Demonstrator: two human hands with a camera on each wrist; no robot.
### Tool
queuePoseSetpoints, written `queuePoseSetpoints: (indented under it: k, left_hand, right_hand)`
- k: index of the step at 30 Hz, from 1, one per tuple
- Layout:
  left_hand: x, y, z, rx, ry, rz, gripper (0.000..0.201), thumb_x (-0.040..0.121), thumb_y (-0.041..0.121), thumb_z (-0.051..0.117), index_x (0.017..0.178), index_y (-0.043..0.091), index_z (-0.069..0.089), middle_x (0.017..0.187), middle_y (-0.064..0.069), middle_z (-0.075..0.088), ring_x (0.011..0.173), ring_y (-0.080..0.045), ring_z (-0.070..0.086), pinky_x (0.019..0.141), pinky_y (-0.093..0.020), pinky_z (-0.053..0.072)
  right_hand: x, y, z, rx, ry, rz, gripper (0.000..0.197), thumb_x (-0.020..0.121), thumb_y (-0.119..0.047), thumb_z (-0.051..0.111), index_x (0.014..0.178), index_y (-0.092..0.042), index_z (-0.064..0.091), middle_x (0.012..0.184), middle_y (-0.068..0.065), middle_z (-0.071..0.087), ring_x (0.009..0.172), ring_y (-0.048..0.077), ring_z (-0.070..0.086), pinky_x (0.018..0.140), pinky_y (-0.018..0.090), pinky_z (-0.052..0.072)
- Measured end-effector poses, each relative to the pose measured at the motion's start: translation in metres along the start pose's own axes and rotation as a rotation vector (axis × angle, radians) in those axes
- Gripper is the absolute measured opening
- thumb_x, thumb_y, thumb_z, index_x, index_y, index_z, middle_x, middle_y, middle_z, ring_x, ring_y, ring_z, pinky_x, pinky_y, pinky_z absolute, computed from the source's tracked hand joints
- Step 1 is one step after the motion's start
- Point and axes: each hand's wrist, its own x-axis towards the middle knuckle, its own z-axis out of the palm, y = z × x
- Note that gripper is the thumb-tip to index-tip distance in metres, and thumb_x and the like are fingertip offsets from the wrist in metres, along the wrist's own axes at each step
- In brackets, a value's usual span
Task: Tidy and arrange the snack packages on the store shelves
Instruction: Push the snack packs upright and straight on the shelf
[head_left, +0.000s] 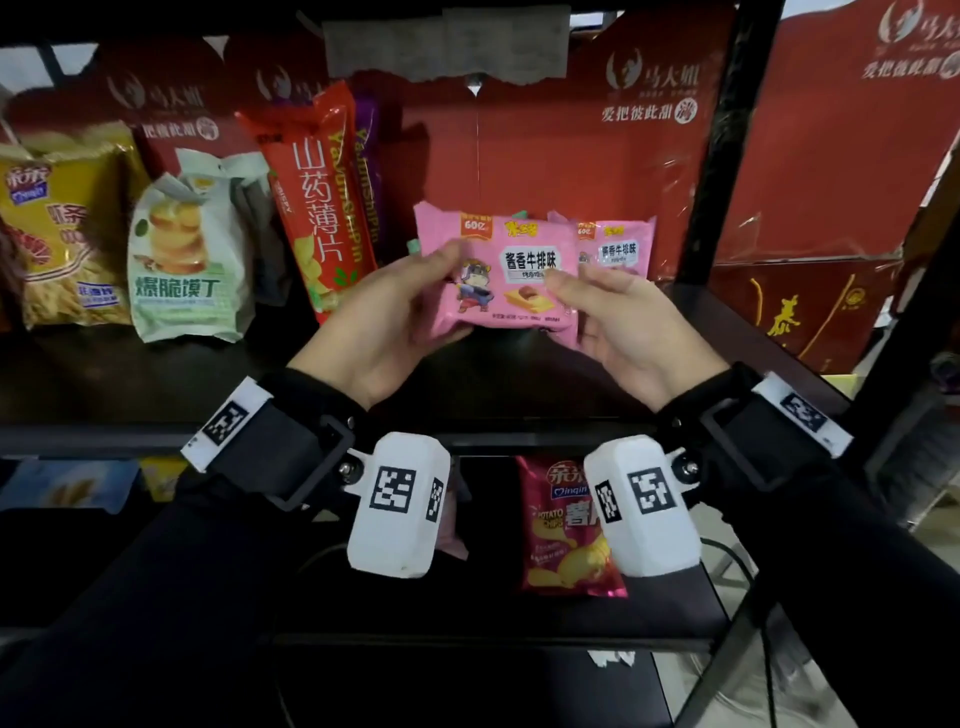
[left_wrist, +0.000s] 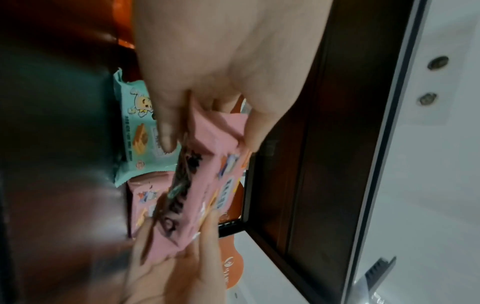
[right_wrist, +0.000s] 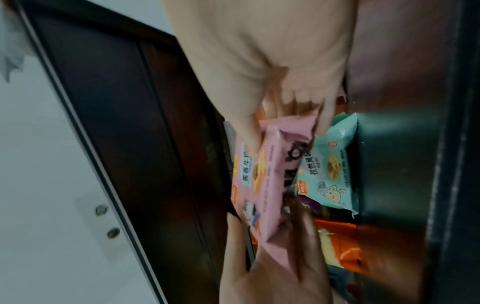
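My left hand (head_left: 384, 306) and right hand (head_left: 618, 322) pinch the ends of the pink packet (head_left: 506, 275), thumbs in front, fingers behind, held above the shelf (head_left: 156, 384). Judged light, crinkly, slippery film; crimped end seams grip best. Behind stands a second pink packet (head_left: 618, 249).

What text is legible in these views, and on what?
"酱香牛排味", "60亿": pink packet held by left hand and right hand
"山药薄片", "SPICY": tall red bag
"爆脆馍丁": white-green bag
"POTATO CHIPS", "Qinqin": magenta bag, lower shelf
"马大姐": red boxes behind
"孜然风": teal packet
Fine print, yellow bag: too blurred.
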Motion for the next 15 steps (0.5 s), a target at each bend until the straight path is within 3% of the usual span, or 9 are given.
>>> queuePoseSetpoints:
  k: [3, 7, 10, 12, 15]
  left_hand:
    - [0.003, -0.006, -0.001, 0.062, 0.056, 0.03, 0.021, 0.094, 0.03, 0.055, 0.11, 0.022, 0.065, 0.101, 0.004, 0.074, 0.088, -0.009, 0.07, 0.077, -0.025, 0.053]
    - [0.006, -0.011, -0.005, 0.012, 0.068, 0.066, 0.027, 0.092, 0.026, 0.058, 0.116, 0.015, 0.065, 0.102, 0.001, 0.075, 0.091, -0.014, 0.072, 0.071, -0.026, 0.057]
    - [0.007, -0.016, -0.005, 0.003, 0.037, 0.045, 0.028, 0.089, 0.029, 0.059, 0.113, 0.017, 0.066, 0.099, 0.001, 0.075, 0.086, -0.012, 0.072, 0.07, -0.023, 0.056]
    - [0.007, -0.017, -0.005, -0.01, 0.031, 0.021, 0.021, 0.09, 0.031, 0.059, 0.107, 0.02, 0.067, 0.095, 0.003, 0.076, 0.082, -0.009, 0.071, 0.066, -0.022, 0.055]
    - [0.008, -0.02, -0.003, -0.044, 0.016, -0.019, 0.017, 0.093, 0.034, 0.057, 0.102, 0.023, 0.066, 0.095, 0.005, 0.076, 0.086, -0.008, 0.071, 0.068, -0.022, 0.057]
  right_hand:
    - [-0.001, 0.001, 0.005, -0.01, 0.058, -0.073, 0.015, 0.084, -0.014, 0.069, 0.098, -0.02, 0.065, 0.095, -0.001, 0.075, 0.081, 0.01, 0.071, 0.061, 0.02, 0.053]
    - [-0.001, -0.003, 0.001, 0.077, 0.039, -0.003, 0.023, 0.088, -0.031, 0.065, 0.108, -0.019, 0.063, 0.112, 0.003, 0.07, 0.093, 0.017, 0.067, 0.071, 0.025, 0.053]
    - [0.001, -0.005, -0.001, 0.188, 0.024, 0.054, 0.024, 0.091, -0.032, 0.06, 0.111, -0.018, 0.064, 0.11, 0.004, 0.072, 0.093, 0.017, 0.07, 0.069, 0.026, 0.055]
    - [0.001, -0.005, -0.001, 0.285, 0.015, 0.093, 0.021, 0.088, -0.029, 0.062, 0.105, -0.018, 0.068, 0.105, 0.005, 0.073, 0.091, 0.017, 0.071, 0.069, 0.027, 0.058]
    - [0.002, -0.006, 0.0, 0.443, -0.004, 0.131, 0.02, 0.086, -0.026, 0.065, 0.074, -0.018, 0.079, 0.09, 0.003, 0.076, 0.083, 0.016, 0.073, 0.071, 0.031, 0.058]
